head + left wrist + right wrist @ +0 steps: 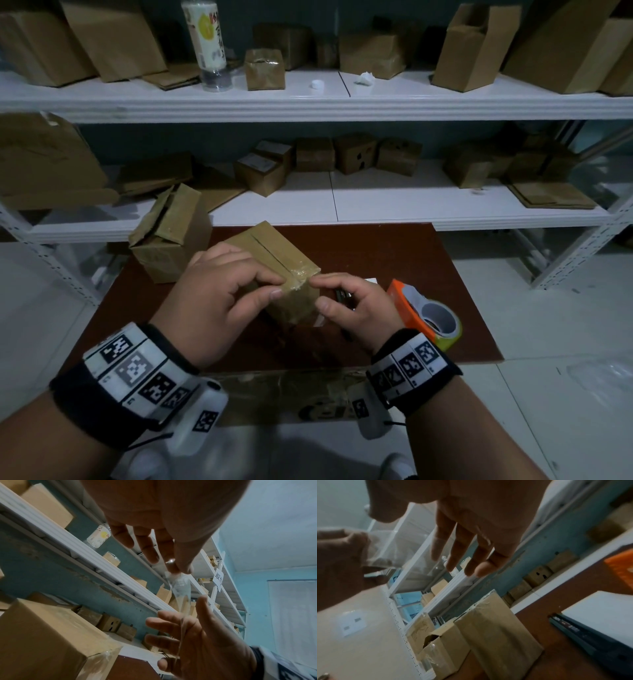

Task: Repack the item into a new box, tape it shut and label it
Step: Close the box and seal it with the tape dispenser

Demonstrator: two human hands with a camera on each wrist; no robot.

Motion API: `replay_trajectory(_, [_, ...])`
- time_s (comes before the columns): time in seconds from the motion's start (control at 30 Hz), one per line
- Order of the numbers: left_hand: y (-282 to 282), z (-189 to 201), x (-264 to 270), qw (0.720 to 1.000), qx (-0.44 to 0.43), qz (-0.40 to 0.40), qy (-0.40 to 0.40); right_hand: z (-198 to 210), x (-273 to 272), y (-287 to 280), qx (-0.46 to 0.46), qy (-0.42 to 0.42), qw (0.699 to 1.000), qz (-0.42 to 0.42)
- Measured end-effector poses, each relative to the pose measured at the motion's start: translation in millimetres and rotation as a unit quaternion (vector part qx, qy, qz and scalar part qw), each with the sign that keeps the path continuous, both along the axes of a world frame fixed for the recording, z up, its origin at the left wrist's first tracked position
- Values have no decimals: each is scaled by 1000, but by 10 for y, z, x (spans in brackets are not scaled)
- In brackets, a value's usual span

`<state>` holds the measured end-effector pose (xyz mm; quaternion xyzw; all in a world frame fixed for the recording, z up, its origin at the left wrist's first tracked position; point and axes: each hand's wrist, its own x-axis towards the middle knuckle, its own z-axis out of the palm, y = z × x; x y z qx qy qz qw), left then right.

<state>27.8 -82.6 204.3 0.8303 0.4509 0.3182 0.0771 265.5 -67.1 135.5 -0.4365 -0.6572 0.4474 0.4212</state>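
A small brown cardboard box (270, 250) lies closed on the red-brown table (394, 260), with clear tape over its near end. My left hand (279, 286) pinches a strip of clear tape (181, 588) between thumb and forefinger, just at that taped corner. In the left wrist view the strip runs from the pinch (178, 569) down across my right hand (188, 622). My right hand (318, 293) hovers beside the box's near end with fingers (453, 561) straight and spread, gripping nothing. An orange tape dispenser (428, 315) sits right of it.
The old box (168, 236) stands open-flapped at the table's back left. A white label sheet (599, 612) and a dark pen-like tool (573, 628) lie behind my right hand. White shelves (342, 102) with several cardboard boxes and a bottle (209, 44) rise behind the table.
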Motion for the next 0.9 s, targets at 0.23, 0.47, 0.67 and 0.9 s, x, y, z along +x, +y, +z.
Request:
replay_trajectory(0.23, [-30, -127, -21, 993, -24, 83, -78, -54, 104, 71, -70, 26, 997, -25])
replay_trajectory(0.47, [-43, -362, 78, 961, -144, 186, -144, -221, 214, 198, -66, 67, 990, -109])
replay_trajectory(0.67, [-4, -549, 155, 931, -252, 222, -143, -280, 186, 278, -64, 49, 985, -155])
replay_trajectory(0.9, [70, -722, 216, 910, -277, 252, -180, -331, 127, 448, -36, -29, 981, -189])
